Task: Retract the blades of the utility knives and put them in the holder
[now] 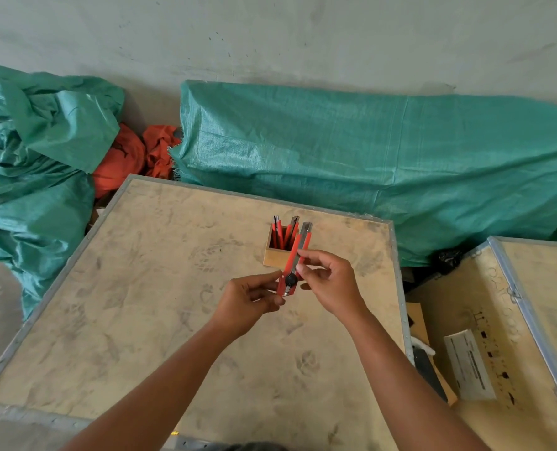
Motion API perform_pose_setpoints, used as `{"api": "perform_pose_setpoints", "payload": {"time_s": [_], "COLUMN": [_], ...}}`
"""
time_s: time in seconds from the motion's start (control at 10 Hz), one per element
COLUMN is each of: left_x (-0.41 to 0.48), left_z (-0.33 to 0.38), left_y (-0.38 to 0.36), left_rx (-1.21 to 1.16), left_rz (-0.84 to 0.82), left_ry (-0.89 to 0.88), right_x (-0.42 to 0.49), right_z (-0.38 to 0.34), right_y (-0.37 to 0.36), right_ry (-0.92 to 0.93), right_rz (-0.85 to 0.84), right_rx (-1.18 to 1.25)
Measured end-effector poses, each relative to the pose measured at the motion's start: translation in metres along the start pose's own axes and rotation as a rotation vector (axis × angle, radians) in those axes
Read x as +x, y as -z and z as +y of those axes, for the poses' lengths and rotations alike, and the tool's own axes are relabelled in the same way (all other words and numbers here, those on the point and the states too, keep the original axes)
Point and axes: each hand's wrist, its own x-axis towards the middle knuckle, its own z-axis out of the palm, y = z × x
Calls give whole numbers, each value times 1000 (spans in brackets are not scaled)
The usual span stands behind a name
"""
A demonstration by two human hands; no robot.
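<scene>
Holding a red plastic utility knife with a black thumb wheel (pixel 292 265) between them, the person's two hands meet just above the middle of the dusty plywood surface with metal edging (pixel 133 320). The left hand (pixel 249 302) pinches the butt end of the knife at about seven o'clock from the wheel, thumb and fingertips closed on the red body; the right hand (pixel 327 283) has its grip closed higher up the handle, fingers curled over the slider track toward one o'clock. The knife tilts up and away from the person, its grey metal nose ending right beside the small open-topped wooden box holder (pixel 275 255), which stands just past the hands at twelve o'clock. Whether a blade tip still shows at that nose I cannot tell; the metal end looks blunt, so I would guess the blade is mostly or wholly drawn in. Several other red utility knives (pixel 283 234) already stand upright in the holder, and no loose knives lie anywhere else on the surface. By my reckoning the job is close to finished: this looks like the last knife, and what remains is confirming the blade is in and dropping it into the box alongside the rest.
</scene>
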Motion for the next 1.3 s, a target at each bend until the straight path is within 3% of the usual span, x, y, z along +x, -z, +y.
{"api": "perform_pose_setpoints", "payload": {"time_s": [0.3, 0.5, 0.7, 1.3], "left_x": [102, 148, 174, 178], "left_z": [8, 2, -14, -23], "left_y": [-3, -4, -2, -2], "left_rx": [240, 384, 519, 413], "left_rz": [76, 156, 116, 66], "left_ry": [-40, -15, 146, 142], "right_x": [91, 138, 154, 128], "right_z": [19, 45, 66, 75], "right_y": [6, -6, -20, -33], "right_ry": [8, 83, 186, 160], "right_rz": [117, 181, 173, 131], "right_rx": [-24, -180, -360, -355]}}
